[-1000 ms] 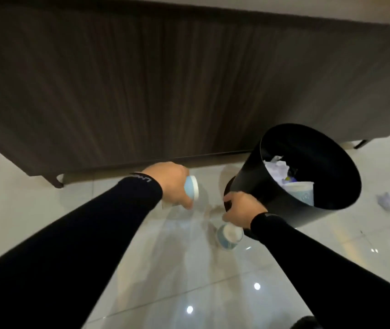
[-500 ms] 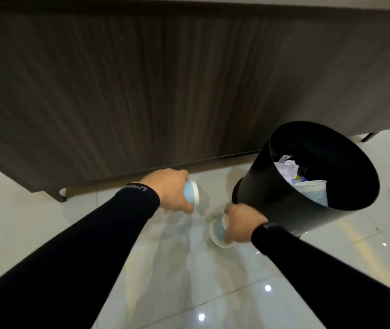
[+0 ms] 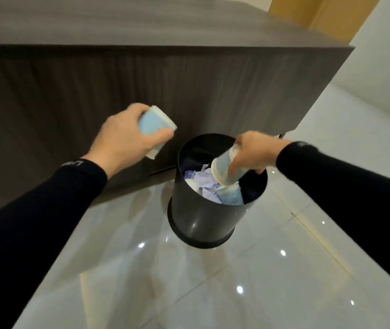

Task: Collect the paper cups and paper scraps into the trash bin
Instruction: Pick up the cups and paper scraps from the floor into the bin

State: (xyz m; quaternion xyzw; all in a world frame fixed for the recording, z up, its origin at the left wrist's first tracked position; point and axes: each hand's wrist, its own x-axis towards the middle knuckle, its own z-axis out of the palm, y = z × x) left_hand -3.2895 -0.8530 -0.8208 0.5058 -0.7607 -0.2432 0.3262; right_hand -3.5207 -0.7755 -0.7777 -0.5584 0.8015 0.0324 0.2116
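Note:
A black round trash bin [image 3: 203,217] stands upright on the glossy tiled floor, holding crumpled paper scraps [image 3: 204,186] and a light blue paper cup [image 3: 230,195]. My right hand [image 3: 252,153] is over the bin's mouth, shut on a light blue paper cup [image 3: 225,168] tipped with its rim down into the bin. My left hand [image 3: 122,136] is up and to the left of the bin, shut on another light blue paper cup [image 3: 155,125] held on its side.
A long dark wood-grain cabinet [image 3: 141,86] runs behind the bin, close to its far rim. Pale shiny floor tiles [image 3: 236,281] spread in front and to the right. A yellow panel [image 3: 319,13] shows at the top right.
Both hands have lifted from the floor with their cups. The bin, tilted before, now stands upright, and my right hand has brought its cup over the bin's mouth.

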